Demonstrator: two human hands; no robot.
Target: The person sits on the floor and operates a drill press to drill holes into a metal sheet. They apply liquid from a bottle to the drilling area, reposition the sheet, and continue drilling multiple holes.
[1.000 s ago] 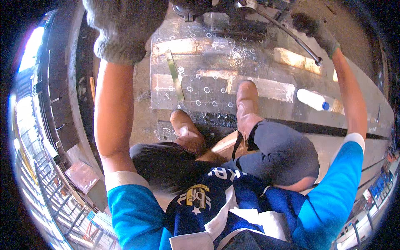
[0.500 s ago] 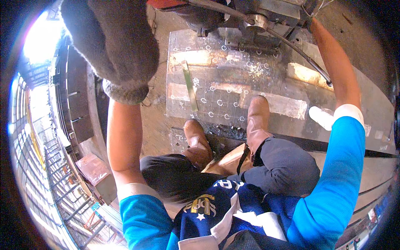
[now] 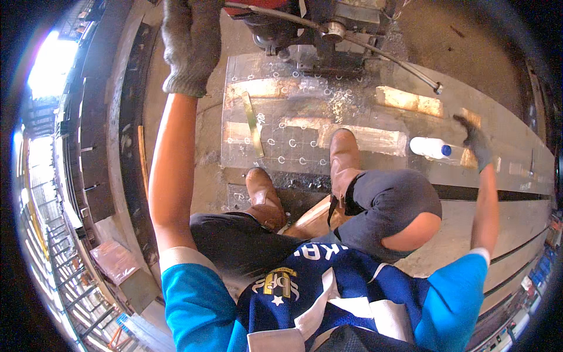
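Observation:
My left hand (image 3: pixel 192 50), in a grey knitted glove, is raised at the top left, beside the red part of a drilling machine (image 3: pixel 272 32). The top edge cuts off its fingers, so any grip is hidden. On the right, my gloved right hand (image 3: pixel 478 144) has its fingers apart and holds nothing. Just left of it, a white bottle (image 3: pixel 427 147) with a blue cap lies on its side on a steel plate (image 3: pixel 366 105), with a small gap between them. The machine's long feed handle (image 3: pixel 390 57) slants out over the plate, untouched by my right hand.
White circles and lines mark the plate. A narrow metal strip (image 3: pixel 253 124) lies across its left part. My brown boots (image 3: pixel 344 149) rest at the plate's near edge. Dark shavings (image 3: pixel 305 183) lie along that edge. A rusty block (image 3: pixel 120 264) stands at the lower left.
My right hand has come away from the machine, down and toward me, to beside the bottle. More of the bottle shows. My left hand remains raised; the whole view has shifted slightly.

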